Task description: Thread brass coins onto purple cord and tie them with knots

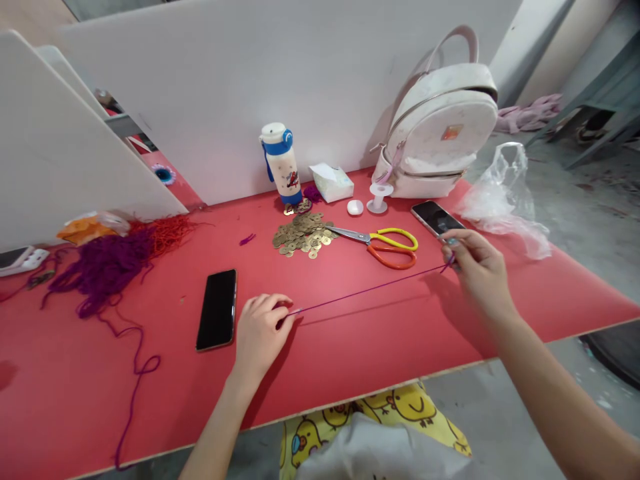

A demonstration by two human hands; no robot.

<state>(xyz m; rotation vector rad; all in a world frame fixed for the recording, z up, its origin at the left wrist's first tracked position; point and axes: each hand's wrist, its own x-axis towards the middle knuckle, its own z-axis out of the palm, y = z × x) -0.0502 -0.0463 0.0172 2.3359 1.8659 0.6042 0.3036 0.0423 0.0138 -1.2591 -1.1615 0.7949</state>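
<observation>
A thin purple cord runs taut between my two hands, a little above the red table. My left hand pinches its left end between thumb and fingertips, beside a black phone. Up and to the right, my right hand grips the other end, where a short purple tail hangs below the fingers. Beyond the cord lie scissors with one yellow and one orange handle, their blades partly apart. The blade tips touch or nearly touch a heap of brass-coloured coins with holes.
Purple yarn and red yarn lie on the red table at left. Along the back stand a bottle, tissue pack, white spool and white backpack. A second phone and plastic bag are at right.
</observation>
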